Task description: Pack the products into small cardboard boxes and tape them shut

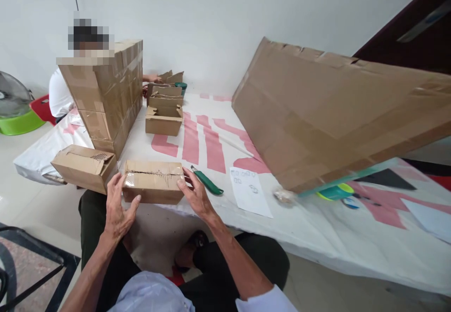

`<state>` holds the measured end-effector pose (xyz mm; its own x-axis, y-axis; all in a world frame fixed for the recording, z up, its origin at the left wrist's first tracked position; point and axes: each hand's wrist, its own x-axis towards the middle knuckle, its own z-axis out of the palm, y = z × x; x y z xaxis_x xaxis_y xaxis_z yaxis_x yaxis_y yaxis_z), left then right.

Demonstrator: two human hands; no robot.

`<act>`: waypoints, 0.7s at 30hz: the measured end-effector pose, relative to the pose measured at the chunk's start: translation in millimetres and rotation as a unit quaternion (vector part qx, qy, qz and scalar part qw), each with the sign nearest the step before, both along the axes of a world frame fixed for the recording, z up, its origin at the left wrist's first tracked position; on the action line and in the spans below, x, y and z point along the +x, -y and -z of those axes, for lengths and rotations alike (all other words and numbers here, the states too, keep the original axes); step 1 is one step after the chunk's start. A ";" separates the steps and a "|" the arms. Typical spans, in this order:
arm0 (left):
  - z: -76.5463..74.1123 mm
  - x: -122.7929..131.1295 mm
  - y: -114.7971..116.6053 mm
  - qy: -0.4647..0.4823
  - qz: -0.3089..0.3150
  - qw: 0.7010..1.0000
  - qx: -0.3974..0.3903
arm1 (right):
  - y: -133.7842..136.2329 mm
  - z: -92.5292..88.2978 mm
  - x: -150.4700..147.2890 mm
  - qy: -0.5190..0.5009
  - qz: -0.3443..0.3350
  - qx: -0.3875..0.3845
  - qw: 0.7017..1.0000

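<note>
A small taped cardboard box lies at the near edge of the white and pink sheet. My left hand presses its fingers against the box's left end. My right hand rests with spread fingers on the box's right end. Both hands clasp the box between them. A green-handled cutter lies just right of my right hand. A second small box with an open flap sits to the left.
A tall taped stack of boxes stands behind, with a seated person beyond it. Several small open boxes sit further back. A big flat cardboard sheet leans at right over tape rolls. A paper note lies nearby.
</note>
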<state>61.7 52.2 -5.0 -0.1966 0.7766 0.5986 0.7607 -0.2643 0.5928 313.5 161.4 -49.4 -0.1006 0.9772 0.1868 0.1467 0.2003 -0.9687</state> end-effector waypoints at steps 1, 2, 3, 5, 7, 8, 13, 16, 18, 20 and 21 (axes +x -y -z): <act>0.0 1.9 1.2 0.036 0.004 0.999 -0.004 | 1.0 -0.1 2.8 -0.002 0.003 -0.008 1.000; 0.5 4.1 2.7 0.077 0.016 0.997 -0.010 | 1.5 0.4 7.1 -0.002 0.010 -0.011 1.000; 1.6 6.2 4.4 0.123 0.039 0.991 -0.017 | 1.9 1.2 12.7 -0.001 0.020 -0.011 1.000; 5.7 8.6 7.9 0.215 0.102 0.971 -0.036 | 2.3 3.0 26.8 0.005 0.042 -0.009 0.999; 13.1 5.7 9.3 0.268 0.150 0.950 -0.061 | 3.0 3.9 42.2 0.014 0.053 -0.011 0.998; 18.3 1.9 8.6 0.274 0.165 0.944 -0.079 | 3.4 4.0 49.2 0.019 0.054 -0.012 0.998; 51.7 -23.4 -9.0 0.218 0.208 0.931 -0.207 | 4.8 4.7 66.4 0.039 0.071 -0.018 0.997; 65.3 -24.2 -20.8 0.191 0.237 0.925 -0.229 | 3.2 9.2 67.3 0.004 0.081 -0.049 0.996; 68.8 -17.3 -24.9 0.188 0.255 0.925 -0.208 | 1.2 13.2 68.9 -0.038 0.094 -0.078 0.992; 68.8 -7.6 -25.8 0.196 0.259 0.927 -0.185 | -0.7 16.6 72.8 -0.079 0.112 -0.105 0.985; 67.8 -2.8 -25.3 0.202 0.259 0.928 -0.177 | -1.6 17.7 75.5 -0.095 0.120 -0.115 0.982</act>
